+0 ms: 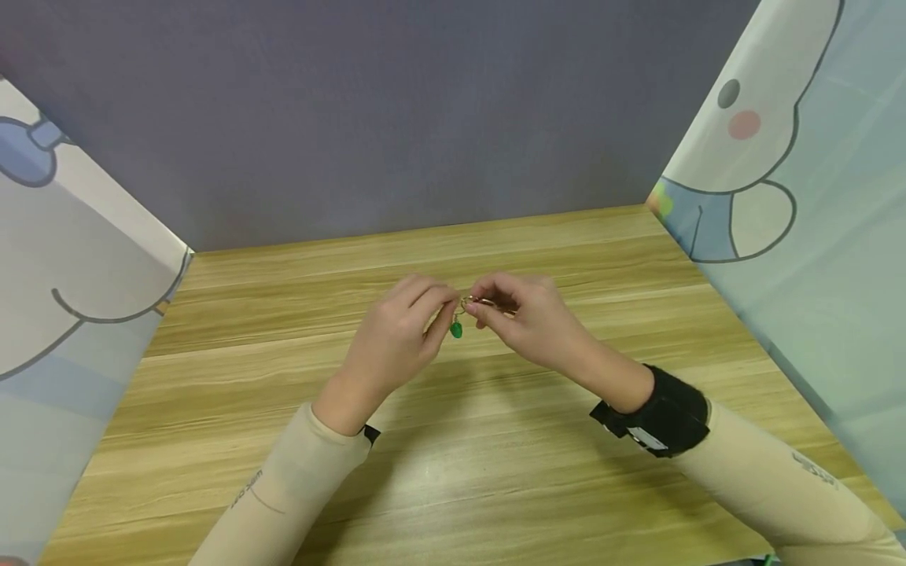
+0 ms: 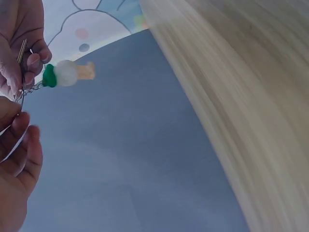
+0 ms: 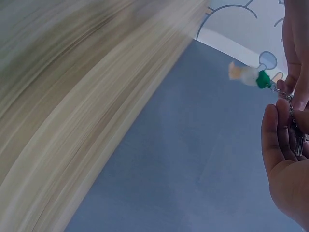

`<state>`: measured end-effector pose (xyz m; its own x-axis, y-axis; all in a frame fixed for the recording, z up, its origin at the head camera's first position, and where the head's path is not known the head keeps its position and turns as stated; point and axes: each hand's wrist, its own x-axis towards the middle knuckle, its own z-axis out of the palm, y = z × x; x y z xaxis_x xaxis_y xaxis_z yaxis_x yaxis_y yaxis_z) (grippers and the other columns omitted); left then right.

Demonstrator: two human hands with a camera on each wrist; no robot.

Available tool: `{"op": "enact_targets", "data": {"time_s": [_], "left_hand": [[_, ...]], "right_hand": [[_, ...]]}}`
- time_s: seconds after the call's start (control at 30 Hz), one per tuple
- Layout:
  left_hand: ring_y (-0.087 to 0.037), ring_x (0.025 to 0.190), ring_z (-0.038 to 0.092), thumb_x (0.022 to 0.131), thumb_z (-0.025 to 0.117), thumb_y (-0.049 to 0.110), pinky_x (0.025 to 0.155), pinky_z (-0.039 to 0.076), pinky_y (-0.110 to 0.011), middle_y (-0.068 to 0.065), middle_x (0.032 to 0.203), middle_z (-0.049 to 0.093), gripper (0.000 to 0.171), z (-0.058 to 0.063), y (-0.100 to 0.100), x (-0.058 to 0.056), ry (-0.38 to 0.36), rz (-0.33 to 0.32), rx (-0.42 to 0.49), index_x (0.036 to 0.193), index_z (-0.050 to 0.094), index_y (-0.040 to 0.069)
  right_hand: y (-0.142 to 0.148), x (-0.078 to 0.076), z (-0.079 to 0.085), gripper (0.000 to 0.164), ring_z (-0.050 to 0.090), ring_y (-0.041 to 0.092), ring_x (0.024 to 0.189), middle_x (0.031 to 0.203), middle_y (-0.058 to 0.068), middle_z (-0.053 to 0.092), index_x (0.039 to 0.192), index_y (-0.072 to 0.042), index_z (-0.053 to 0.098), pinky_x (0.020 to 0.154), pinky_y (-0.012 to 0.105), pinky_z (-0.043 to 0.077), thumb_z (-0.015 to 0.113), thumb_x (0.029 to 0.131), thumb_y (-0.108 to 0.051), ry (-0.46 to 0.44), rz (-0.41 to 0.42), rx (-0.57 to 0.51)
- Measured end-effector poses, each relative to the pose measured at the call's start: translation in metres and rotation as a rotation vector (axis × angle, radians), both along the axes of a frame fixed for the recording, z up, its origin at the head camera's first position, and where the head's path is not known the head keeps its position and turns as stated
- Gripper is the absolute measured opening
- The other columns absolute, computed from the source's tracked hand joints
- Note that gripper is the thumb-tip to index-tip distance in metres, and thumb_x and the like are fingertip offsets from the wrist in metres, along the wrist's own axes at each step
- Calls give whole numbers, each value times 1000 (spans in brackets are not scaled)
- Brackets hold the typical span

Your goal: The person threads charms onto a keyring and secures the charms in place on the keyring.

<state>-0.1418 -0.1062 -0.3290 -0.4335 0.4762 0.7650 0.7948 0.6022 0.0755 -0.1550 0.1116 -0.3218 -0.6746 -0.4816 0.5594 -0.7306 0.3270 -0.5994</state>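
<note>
Both hands meet over the wooden table in the head view, working on a metal key ring (image 1: 464, 305). My left hand (image 1: 399, 326) pinches the ring's left side between thumb and fingertips. From the right, my right hand (image 1: 534, 322) grips the ring and a thin, flat metal piece (image 3: 298, 140) like a key, partly hidden by its fingers. A charm (image 2: 66, 73) in green, white and pale orange dangles from the ring on a short chain (image 2: 35, 88). From above, only the charm's green top shows, just below the left fingertips.
The wooden table (image 1: 439, 487) spreads beneath both hands. A grey-blue panel (image 1: 425, 118) rises behind it, and cartoon-printed sheets (image 1: 750, 157) stand along both sides. A black strap (image 1: 665, 413) circles the right wrist over a beige sleeve.
</note>
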Motion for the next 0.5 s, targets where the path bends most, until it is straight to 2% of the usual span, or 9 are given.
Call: {"op": "enact_targets", "data": {"time_s": [0.13, 0.2, 0.33, 0.5], "left_hand": [[-23, 82, 70, 91, 75, -5, 76, 62, -29, -8, 89, 74, 6, 1, 1, -1, 92, 17, -67, 93, 75, 1], [-22, 78, 68, 89, 75, -6, 73, 61, -29, -7, 86, 73, 7, 1, 2, 0, 104, 24, -80, 90, 75, 1], [-21, 74, 66, 87, 74, -5, 68, 59, -28, -5, 81, 72, 8, 0, 2, 2, 64, 48, -57, 86, 73, 2], [-22, 75, 67, 88, 71, -3, 66, 59, -30, -7, 79, 70, 10, -1, 0, 4, 14, 93, -9, 83, 68, 4]], "right_hand": [[0, 0, 0, 6, 70, 10, 69, 80, 3, 76, 97, -3, 75, 61, 21, 55, 79, 94, 0, 26, -9, 27], [0, 0, 0, 6, 68, 7, 69, 78, 1, 75, 96, -5, 75, 62, 21, 55, 79, 94, -2, 39, -13, 48], [0, 0, 0, 6, 65, 4, 69, 75, -2, 72, 95, -8, 75, 66, 23, 56, 78, 95, -3, 58, -14, 81], [-1, 0, 1, 5, 67, 6, 72, 78, -1, 73, 96, -6, 74, 71, 27, 60, 79, 95, -5, 75, -22, 91]]}}
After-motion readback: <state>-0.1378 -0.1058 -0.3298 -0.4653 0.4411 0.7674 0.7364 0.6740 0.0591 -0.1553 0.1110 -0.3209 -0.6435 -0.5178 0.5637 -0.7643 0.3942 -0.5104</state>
